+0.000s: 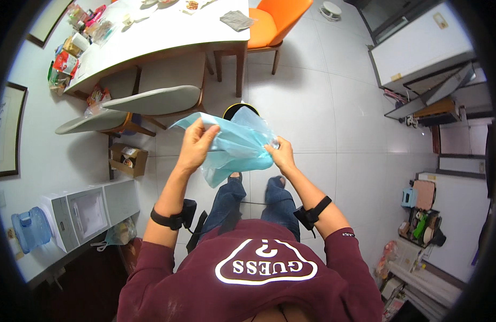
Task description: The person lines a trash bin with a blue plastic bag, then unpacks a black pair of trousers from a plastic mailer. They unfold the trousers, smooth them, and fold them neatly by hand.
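Observation:
A thin light-blue plastic bag (240, 145) is spread between my two hands in front of my legs. Its left part is pinched between the thumb and fingers of my left hand (197, 143). My right hand (281, 153) grips the gathered right edge of the same bag. Behind the bag, on the floor, a round black bin with a yellow rim (231, 109) shows in part; the bag hides the rest of it.
A white table (183, 30) bears a grey cloth (236, 21) and packages. Grey chairs (155, 101) and an orange chair (264, 28) stand by it. An open cardboard box (128, 160) lies left, near a water dispenser (87, 209). Shelves and cabinets line the right side.

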Available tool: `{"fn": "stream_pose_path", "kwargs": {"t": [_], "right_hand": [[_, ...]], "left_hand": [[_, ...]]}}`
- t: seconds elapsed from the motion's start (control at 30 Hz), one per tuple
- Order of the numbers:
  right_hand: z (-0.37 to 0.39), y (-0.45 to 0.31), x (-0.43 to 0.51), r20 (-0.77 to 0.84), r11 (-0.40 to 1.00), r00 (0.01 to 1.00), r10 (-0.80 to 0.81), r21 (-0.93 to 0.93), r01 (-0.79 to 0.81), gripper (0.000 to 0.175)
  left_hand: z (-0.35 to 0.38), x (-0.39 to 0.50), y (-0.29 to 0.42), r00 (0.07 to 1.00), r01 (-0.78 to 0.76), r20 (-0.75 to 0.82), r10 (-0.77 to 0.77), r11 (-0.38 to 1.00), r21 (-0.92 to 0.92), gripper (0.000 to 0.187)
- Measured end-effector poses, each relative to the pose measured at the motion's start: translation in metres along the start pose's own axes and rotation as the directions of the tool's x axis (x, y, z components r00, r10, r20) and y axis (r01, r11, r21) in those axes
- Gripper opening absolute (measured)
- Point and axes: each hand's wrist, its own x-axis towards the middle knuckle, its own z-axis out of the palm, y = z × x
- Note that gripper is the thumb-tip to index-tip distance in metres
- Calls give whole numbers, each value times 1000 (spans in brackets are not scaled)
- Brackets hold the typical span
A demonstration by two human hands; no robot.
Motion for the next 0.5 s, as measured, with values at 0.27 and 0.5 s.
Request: {"fn": "stream_pose_path", "kwargs": {"t": [0.27,0.5], "right_hand": [[-91,-2,119,407,748,850,334,434,-502,16],[-202,-14,263,703,808,693,159,311,-501,14]], "left_hand": [[-13,29,7,932,-47,-358,-47,967,-251,15],[11,31,37,769,-120,-629,-115,940,-319,16]]}}
